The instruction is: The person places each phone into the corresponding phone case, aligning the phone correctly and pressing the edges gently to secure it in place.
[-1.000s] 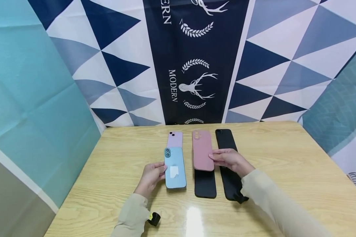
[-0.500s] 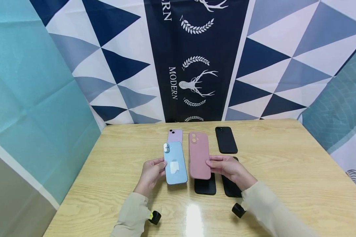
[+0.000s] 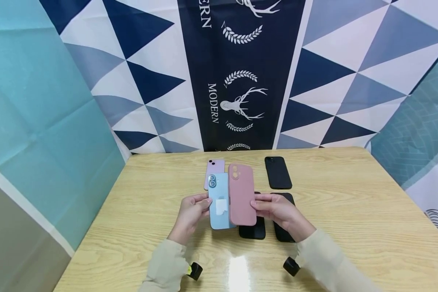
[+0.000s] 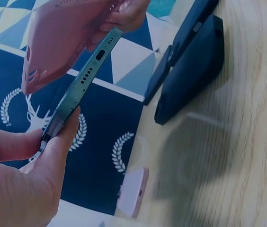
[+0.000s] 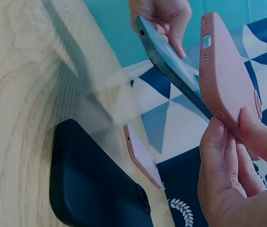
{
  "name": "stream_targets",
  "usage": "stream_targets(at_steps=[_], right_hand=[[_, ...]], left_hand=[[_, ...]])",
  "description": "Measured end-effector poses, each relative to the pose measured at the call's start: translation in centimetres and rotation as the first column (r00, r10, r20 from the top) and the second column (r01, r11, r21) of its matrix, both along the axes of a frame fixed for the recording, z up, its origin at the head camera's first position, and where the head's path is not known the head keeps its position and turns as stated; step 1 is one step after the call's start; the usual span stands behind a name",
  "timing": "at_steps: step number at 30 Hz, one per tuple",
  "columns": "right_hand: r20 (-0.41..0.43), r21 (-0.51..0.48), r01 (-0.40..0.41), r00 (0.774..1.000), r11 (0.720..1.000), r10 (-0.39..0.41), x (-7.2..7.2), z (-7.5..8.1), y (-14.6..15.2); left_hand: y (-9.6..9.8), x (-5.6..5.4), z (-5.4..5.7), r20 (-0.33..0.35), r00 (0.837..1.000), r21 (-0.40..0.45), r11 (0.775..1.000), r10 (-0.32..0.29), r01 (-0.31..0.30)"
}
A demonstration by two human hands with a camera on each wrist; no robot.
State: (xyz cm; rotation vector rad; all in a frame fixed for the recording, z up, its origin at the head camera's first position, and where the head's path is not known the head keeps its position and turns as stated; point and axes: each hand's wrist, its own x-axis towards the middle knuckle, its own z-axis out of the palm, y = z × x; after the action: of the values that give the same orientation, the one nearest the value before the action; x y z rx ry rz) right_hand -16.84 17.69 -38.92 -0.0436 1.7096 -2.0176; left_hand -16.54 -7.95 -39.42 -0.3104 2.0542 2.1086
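My left hand (image 3: 191, 213) pinches a light blue phone (image 3: 217, 190) by its left edge, back side up, with a white label on it. From the right, my right hand (image 3: 279, 211) pinches a pink phone case (image 3: 241, 198) by its long edge. Both are held above the table, and the case overlaps the phone's right side in the head view. The left wrist view shows the phone's bottom edge (image 4: 93, 64) with its port, and the case (image 4: 60, 40) turned toward it. In the right wrist view the case (image 5: 221, 71) stands close to the blue phone (image 5: 171, 71); whether they touch I cannot tell.
A lilac phone (image 3: 214, 166) lies at the back of the wooden table (image 3: 149, 190), partly covered by the blue one. A black phone (image 3: 278, 172) lies at back right. Two more black phone-like items, one black item (image 3: 253, 232) and another (image 3: 284, 232), lie beneath the hands.
My right hand has brought the pink case left and nearer to me, off the black item. My left hand has shifted the blue phone slightly right, so the two now overlap.
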Motion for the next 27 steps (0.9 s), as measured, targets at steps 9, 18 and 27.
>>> stream_targets(at_steps=[9,18,27], right_hand=[[-0.027,0.054,-0.008,1.0,0.998,0.01,0.7,0.0,-0.3],[-0.041,0.071,-0.005,0.999,0.997,0.008,1.0,-0.1,-0.7],[-0.069,0.136,0.033,0.997,0.99,-0.024,1.1,0.3,-1.5]], left_hand=[[0.8,0.7,0.7,-0.047,0.997,0.047,0.997,-0.061,0.063],[1.3,1.2,1.2,-0.075,0.993,0.055,0.994,-0.09,0.095],[1.9,1.5,1.1,-0.095,0.99,0.08,0.991,-0.1,0.107]])
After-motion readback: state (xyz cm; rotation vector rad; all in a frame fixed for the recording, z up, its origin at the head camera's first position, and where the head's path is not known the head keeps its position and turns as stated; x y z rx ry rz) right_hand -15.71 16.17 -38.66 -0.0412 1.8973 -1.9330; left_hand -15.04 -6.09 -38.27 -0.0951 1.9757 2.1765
